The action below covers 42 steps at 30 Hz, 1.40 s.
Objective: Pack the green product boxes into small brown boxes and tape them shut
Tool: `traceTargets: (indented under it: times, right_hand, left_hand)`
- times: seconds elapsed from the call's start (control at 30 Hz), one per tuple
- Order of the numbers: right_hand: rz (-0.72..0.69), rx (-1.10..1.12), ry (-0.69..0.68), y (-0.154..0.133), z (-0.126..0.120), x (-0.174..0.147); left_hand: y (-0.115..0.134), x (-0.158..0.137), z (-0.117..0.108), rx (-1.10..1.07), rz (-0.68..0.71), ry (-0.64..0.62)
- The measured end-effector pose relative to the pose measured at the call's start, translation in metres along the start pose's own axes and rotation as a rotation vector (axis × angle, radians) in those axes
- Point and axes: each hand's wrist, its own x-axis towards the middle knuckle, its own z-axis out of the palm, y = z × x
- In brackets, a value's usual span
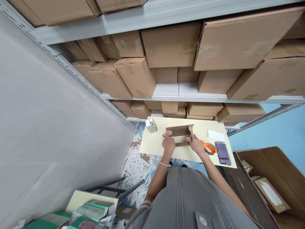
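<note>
A small brown cardboard box, unclosed, with its side flaps folded in, lies on the pale yellow tabletop. The left end of the box is gripped by my left hand, its fingers at the folded flap. At the opposite end, my right hand grips the other flap between thumb and fingers. Just right of that hand lies an orange tape dispenser. A small green-and-white carton stands upright beyond my left hand, near the table's far left corner.
A white card or box and a phone lie on the table's right side. Shelves packed with cardboard boxes rise behind. Paper strips litter the floor. A large unclosed carton stands right; green packages sit lower left.
</note>
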Motion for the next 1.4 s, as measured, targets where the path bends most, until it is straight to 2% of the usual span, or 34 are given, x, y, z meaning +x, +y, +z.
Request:
traceTargets:
  times: [0.1,0.23,0.33,0.43,0.53,0.63,0.77,0.93,1.1,1.2,1.4]
  right_hand:
    - [-0.049,0.011,-0.056,0.010,-0.002,0.002]
    - [-0.098,0.036,-0.152,0.023,-0.007,0.006]
    - [-0.155,0.083,-0.223,0.035,-0.007,0.010]
    - [-0.252,0.192,-0.262,0.052,-0.004,0.015]
    - [-0.371,0.347,-0.283,0.066,-0.001,0.017]
    - [-0.389,0.460,-0.283,0.070,-0.002,0.018]
    - [-0.341,0.481,-0.239,0.062,-0.004,0.018]
    - [-0.305,0.443,-0.069,0.053,0.003,0.015]
    - [-0.146,0.396,0.083,0.042,0.012,0.009]
    - [-0.078,0.377,0.154,0.036,0.017,0.009]
    - [-0.038,0.358,0.281,0.030,0.031,0.012]
  left_hand:
    - [-0.020,0.008,-0.007,-0.037,0.122,-0.164]
    - [-0.068,0.024,-0.028,-0.149,0.437,-0.474]
    - [-0.099,0.030,-0.036,-0.164,0.581,-0.574]
    - [-0.114,0.031,-0.032,-0.175,0.615,-0.612]
    - [-0.116,0.031,-0.023,-0.244,0.607,-0.539]
    - [-0.113,0.029,-0.019,-0.310,0.586,-0.441]
    - [-0.109,0.022,-0.021,-0.397,0.589,-0.326]
    - [-0.106,0.017,-0.020,-0.427,0.553,-0.272]
    - [-0.104,0.020,-0.012,-0.478,0.523,-0.167]
    - [-0.100,0.019,-0.005,-0.506,0.470,-0.116]
    - [-0.087,0.011,0.020,-0.657,0.306,0.056]
